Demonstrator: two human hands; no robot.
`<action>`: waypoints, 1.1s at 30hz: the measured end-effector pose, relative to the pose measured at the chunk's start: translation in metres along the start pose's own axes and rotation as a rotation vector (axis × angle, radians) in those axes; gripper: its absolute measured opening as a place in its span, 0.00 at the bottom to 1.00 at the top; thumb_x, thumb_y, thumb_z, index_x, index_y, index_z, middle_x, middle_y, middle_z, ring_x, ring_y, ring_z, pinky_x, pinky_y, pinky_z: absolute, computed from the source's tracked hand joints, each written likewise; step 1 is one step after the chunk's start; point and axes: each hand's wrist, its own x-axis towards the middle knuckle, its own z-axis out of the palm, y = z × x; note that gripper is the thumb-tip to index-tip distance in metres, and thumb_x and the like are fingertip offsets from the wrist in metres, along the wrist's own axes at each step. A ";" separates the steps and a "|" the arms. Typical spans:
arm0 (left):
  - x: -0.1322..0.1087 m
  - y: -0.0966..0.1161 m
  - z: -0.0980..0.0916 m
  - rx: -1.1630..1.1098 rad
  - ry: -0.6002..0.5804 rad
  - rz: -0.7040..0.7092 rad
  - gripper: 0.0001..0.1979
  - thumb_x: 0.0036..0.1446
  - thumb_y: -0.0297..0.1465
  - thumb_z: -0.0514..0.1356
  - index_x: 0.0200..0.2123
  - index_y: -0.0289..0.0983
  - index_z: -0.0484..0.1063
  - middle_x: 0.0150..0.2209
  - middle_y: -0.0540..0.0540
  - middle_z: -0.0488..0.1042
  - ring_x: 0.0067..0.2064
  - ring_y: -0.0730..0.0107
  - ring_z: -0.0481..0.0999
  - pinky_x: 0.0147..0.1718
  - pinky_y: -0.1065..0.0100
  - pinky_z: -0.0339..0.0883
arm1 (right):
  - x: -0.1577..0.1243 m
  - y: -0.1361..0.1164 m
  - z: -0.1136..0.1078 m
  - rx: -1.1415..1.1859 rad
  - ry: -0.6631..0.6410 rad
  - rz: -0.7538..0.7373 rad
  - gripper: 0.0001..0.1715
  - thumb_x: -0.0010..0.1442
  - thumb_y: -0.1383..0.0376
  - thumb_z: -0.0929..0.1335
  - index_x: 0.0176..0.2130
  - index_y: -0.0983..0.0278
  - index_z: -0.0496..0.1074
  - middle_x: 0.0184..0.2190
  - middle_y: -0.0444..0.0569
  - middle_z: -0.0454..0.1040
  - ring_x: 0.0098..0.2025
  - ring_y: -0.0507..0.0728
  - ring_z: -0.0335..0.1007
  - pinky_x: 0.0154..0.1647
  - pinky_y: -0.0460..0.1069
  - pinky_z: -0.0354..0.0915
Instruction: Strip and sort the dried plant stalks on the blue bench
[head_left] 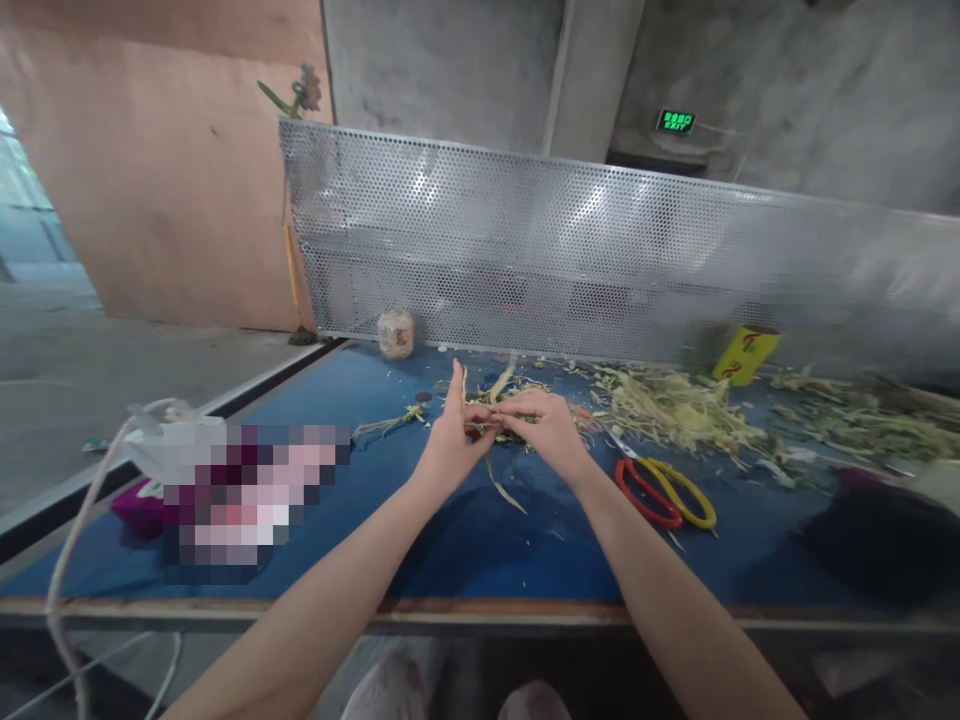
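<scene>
Over the blue tabletop (465, 560), my left hand (452, 435) and my right hand (544, 428) meet fingertip to fingertip. Both are closed in a pinch on a thin, pale yellow plant strip (506, 490), whose loose end hangs below the fingers. One or more fingers of the left hand point upward. Behind the hands lies a scatter of dry strips and scraps (536, 388), partly hidden by them. Another thin bundle of strips (390, 422) rests left of my left hand. Scissors (664, 490) with one red and one yellow handle lie right of my right hand.
Dried plant strips (682, 405) are heaped on the right, beside a yellow can-like container (746, 355). A perforated metal panel (480, 240) closes off the table's back, with a whitish jar (396, 335) before it. A purple box (139, 508) and cable (97, 490) are at left; a dark bundle (881, 540) at right.
</scene>
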 end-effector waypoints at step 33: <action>0.006 0.000 0.000 -0.217 0.071 -0.158 0.50 0.43 0.22 0.61 0.59 0.40 0.27 0.30 0.46 0.77 0.20 0.79 0.69 0.20 0.78 0.62 | -0.002 -0.010 0.003 0.402 -0.172 0.355 0.13 0.48 0.57 0.66 0.24 0.66 0.67 0.15 0.38 0.59 0.14 0.45 0.51 0.13 0.42 0.48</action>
